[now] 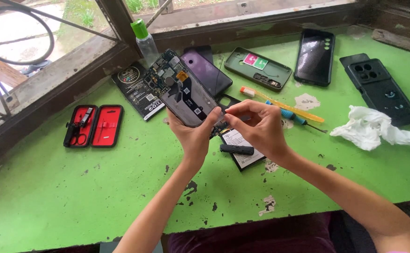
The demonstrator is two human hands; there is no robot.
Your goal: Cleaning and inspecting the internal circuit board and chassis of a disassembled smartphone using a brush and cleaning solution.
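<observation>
two bare forearms, no sleeves, no rings or watch, dark maroon clothing over the lap

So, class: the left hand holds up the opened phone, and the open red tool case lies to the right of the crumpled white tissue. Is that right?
Not quite. The head view shows the red tool case lying far left of the crumpled white tissue, not right. The left hand does hold up the opened phone.

Bare green tabletop (73,197) lies open toward the near edge and left of the arms. Farther back, a red tool case (94,125), phone cases (314,56), toothbrush (284,105) and crumpled tissue (371,129) crowd the way.
</observation>
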